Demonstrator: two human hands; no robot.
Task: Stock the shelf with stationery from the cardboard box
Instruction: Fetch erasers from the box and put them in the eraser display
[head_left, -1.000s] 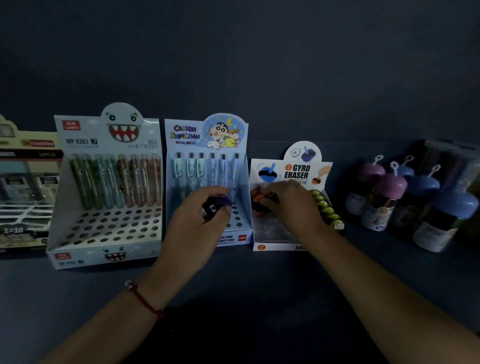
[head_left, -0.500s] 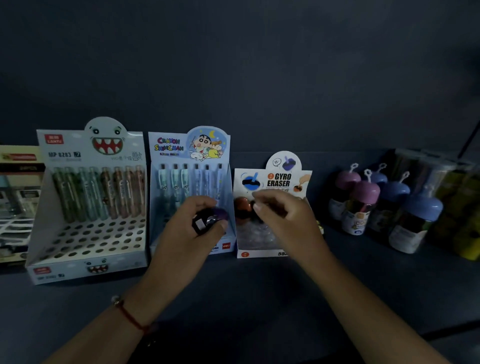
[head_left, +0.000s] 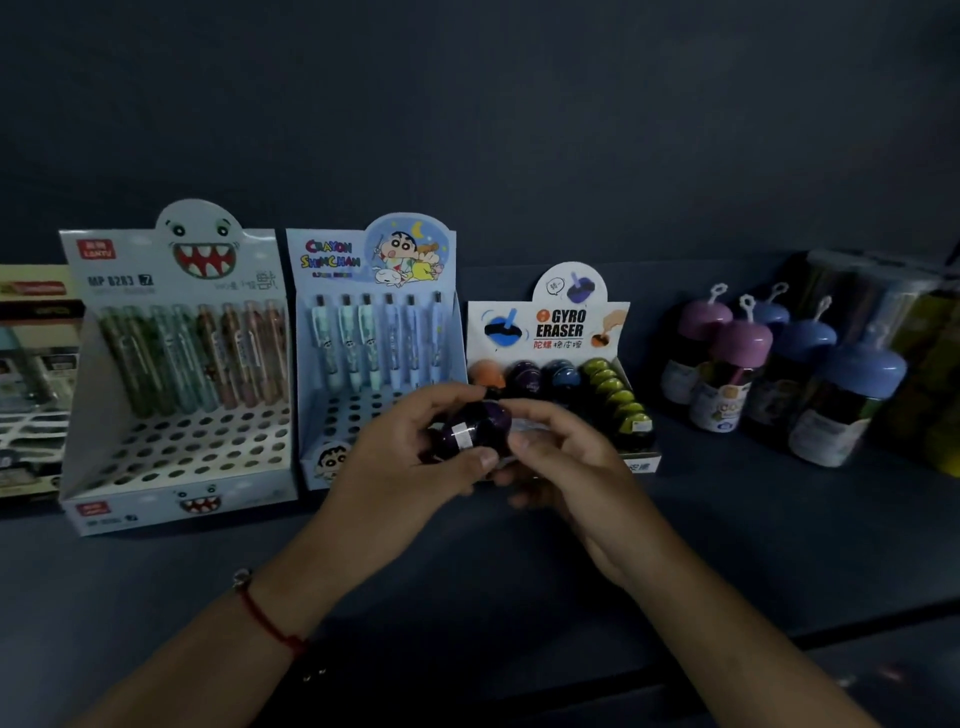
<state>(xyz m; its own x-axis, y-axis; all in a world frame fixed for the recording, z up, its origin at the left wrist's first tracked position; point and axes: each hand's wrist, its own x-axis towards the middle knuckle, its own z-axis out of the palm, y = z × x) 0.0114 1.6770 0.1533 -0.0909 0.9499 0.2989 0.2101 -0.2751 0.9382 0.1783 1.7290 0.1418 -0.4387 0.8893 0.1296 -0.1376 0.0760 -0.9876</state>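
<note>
Nearest the camera, both forearms reach in over the dark shelf (head_left: 727, 551); a red cord bracelet (head_left: 270, 621) sits on the left wrist. The left hand (head_left: 395, 470) has its grip curled round a dark purple eraser (head_left: 470, 428) with a small white label, thumb below and fingers above. The right hand (head_left: 566, 467) meets it at 3 o'clock; its fingertips touch the eraser's right side, and whether it pinches or merely steadies cannot be told. The eraser is held just in front of, and clear of, the eraser box (head_left: 574, 325), not yet seated. In that box a full row of green erasers (head_left: 615, 395) runs along the right, and orange, purple and blue ones stand at the back; the front cells are hidden by the hands. Judgement: pass the eraser fully to one hand, turn it to match its neighbours, and lower it into the purple row without knocking them. At 10 o'clock stand the cartoon pen box (head_left: 374, 312) and monster pen box (head_left: 176, 332); at 2 o'clock, capped jars (head_left: 779, 379).
</note>
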